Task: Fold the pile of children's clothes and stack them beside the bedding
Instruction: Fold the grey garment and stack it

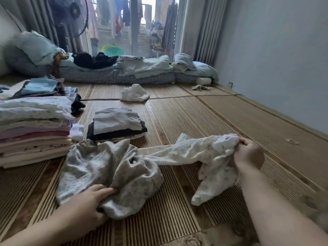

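Ribbed bamboo floor matting [186, 118] is filling the lower frame, with rumpled pale-blue and grey bedding [142, 70] lying along the window at the top. At lower centre the left hand [92, 205] is gripping a crumpled grey patterned cloth garment [110, 171], fingers curled into the fabric. At centre right the right hand [248, 153] is pinching the bunched end of a cream printed garment [204, 151]. A tall stack of folded clothes [32, 135] is sitting at the left edge, with a small grey-and-black folded stack [117, 123] just beside it.
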The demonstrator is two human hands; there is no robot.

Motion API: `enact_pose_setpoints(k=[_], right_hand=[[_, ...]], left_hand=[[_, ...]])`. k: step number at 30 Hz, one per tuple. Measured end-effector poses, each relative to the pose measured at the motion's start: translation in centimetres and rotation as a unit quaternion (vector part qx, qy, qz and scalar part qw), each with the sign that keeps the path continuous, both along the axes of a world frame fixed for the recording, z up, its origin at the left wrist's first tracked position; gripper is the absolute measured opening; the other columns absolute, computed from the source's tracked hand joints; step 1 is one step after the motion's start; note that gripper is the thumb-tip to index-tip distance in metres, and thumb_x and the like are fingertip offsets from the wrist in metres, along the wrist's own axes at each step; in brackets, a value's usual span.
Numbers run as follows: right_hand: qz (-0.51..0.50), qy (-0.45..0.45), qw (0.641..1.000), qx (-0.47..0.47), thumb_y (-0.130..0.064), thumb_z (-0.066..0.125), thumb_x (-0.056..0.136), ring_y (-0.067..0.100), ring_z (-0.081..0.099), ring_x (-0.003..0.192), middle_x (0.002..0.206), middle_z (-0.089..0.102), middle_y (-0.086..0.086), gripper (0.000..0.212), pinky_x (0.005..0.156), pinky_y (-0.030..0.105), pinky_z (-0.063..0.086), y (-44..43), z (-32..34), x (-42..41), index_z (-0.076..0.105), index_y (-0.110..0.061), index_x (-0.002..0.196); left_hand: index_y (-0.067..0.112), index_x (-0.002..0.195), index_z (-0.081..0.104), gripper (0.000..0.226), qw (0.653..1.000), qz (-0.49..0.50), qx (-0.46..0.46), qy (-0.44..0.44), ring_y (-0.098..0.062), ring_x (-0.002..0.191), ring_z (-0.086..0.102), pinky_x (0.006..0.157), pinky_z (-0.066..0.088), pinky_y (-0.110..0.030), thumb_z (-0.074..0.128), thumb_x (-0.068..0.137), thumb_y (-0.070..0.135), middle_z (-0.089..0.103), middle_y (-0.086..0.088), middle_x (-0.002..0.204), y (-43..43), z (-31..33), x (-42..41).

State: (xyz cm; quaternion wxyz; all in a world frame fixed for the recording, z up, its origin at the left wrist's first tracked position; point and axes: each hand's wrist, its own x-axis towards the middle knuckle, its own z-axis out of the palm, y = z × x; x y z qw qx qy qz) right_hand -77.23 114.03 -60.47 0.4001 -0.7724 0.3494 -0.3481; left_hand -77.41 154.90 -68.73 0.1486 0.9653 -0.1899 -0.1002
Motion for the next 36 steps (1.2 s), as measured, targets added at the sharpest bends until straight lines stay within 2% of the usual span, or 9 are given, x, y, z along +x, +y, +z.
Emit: enact_pose_setpoints(k=[7, 9, 14, 18, 23, 27, 30, 33, 36], right_hand=[[-0.143, -0.143, 0.976, -0.076, -0.022, 0.053, 0.092, 0.035, 0.063, 0.102, 0.110, 0.070, 0.017, 0.029, 0.082, 0.028, 0.042, -4.9, 1.9, -2.5, 0.070, -0.009, 0.112], [-0.059, -0.095, 0.988, -0.110, -0.035, 0.050, 0.090, 0.038, 0.058, 0.112, 0.119, 0.065, 0.020, 0.044, 0.091, 0.035, 0.041, -5.0, 1.0, -2.6, 0.064, -0.007, 0.121], [0.190, 0.135, 0.972, 0.011, -0.092, 0.049, 0.054, 0.031, 0.032, 0.139, 0.153, 0.034, 0.011, 0.124, 0.113, 0.046, 0.028, -4.0, -2.6, -3.3, 0.022, -0.021, 0.152], [0.206, 0.218, 0.954, 0.000, -0.083, 0.047, 0.059, 0.033, 0.026, 0.142, 0.156, 0.026, 0.012, 0.115, 0.113, 0.052, 0.025, -3.3, -3.7, -3.0, 0.016, -0.023, 0.153], [0.222, 0.195, 0.939, -0.178, -0.090, 0.036, 0.064, 0.030, 0.024, 0.141, 0.153, 0.032, 0.008, 0.103, 0.108, 0.055, 0.024, 3.3, -0.6, -1.6, 0.029, -0.029, 0.147], [0.467, 0.180, 0.866, -0.016, -0.080, 0.054, 0.063, 0.025, 0.046, 0.127, 0.146, 0.042, 0.009, 0.103, 0.093, 0.038, 0.046, 11.7, -0.5, -1.1, 0.026, -0.029, 0.148], [0.512, 0.217, 0.826, 0.090, -0.061, 0.073, 0.069, 0.019, 0.050, 0.122, 0.144, 0.046, 0.005, 0.096, 0.100, 0.037, 0.046, 16.6, -2.1, -0.6, 0.030, -0.026, 0.147], [0.515, 0.231, 0.820, 0.091, -0.029, 0.079, 0.070, 0.015, 0.064, 0.101, 0.113, 0.068, 0.001, 0.051, 0.092, 0.040, 0.053, 18.6, -3.7, -0.1, 0.062, -0.024, 0.118], [0.502, 0.256, 0.818, 0.114, -0.016, 0.070, 0.077, 0.019, 0.068, 0.089, 0.094, 0.072, 0.005, 0.020, 0.084, 0.038, 0.057, 18.6, -3.0, 0.0, 0.072, -0.017, 0.096]], left_hand=[[0.062, 0.136, 0.027, 0.089, 1.000, 0.006, 0.024, -0.009, 0.004, 0.130, 0.037, 0.104, 0.032, -0.016, 0.032, 0.047, 0.067, 0.022, 0.028, 0.149, 0.3, -0.1, -0.4], [0.061, 0.136, 0.026, 0.092, 0.999, 0.008, 0.027, -0.014, 0.003, 0.130, 0.037, 0.105, 0.032, -0.015, 0.029, 0.045, 0.069, 0.021, 0.027, 0.149, 0.3, -0.1, -0.5], [0.054, 0.141, 0.029, 0.093, 1.000, 0.005, 0.019, -0.023, 0.001, 0.131, 0.038, 0.107, 0.030, -0.015, 0.034, 0.049, 0.069, 0.024, 0.024, 0.150, 0.0, -0.1, -0.9], [0.049, 0.144, 0.029, 0.085, 0.999, 0.005, 0.019, -0.030, -0.002, 0.133, 0.036, 0.108, 0.028, -0.015, 0.043, 0.061, 0.062, 0.024, 0.022, 0.151, -0.2, 0.1, -1.4], [0.040, 0.145, 0.035, 0.083, 0.999, -0.003, -0.007, -0.032, -0.001, 0.133, 0.036, 0.110, 0.025, -0.014, 0.047, 0.064, 0.054, 0.030, 0.019, 0.148, -0.5, 0.6, -1.9], [0.038, 0.144, 0.037, 0.079, 0.998, 0.012, -0.050, -0.040, 0.001, 0.129, 0.039, 0.106, 0.029, -0.013, 0.051, 0.067, 0.047, 0.035, 0.021, 0.145, -0.9, 1.1, -1.8], [0.033, 0.144, 0.041, 0.070, 0.995, 0.033, -0.074, -0.065, 0.000, 0.127, 0.043, 0.100, 0.029, -0.009, 0.057, 0.075, 0.037, 0.042, 0.019, 0.143, -1.4, 1.5, -1.4], [0.034, 0.134, 0.054, 0.052, 0.985, 0.064, -0.130, -0.096, 0.002, 0.118, 0.051, 0.095, 0.035, -0.008, 0.056, 0.082, 0.030, 0.058, 0.018, 0.131, -1.6, 2.0, -1.3], [0.039, 0.113, 0.069, 0.043, 0.965, 0.096, -0.234, -0.066, 0.014, 0.085, 0.061, 0.072, 0.043, -0.002, 0.054, 0.074, 0.028, 0.068, 0.028, 0.095, -0.9, 2.9, -1.5]])
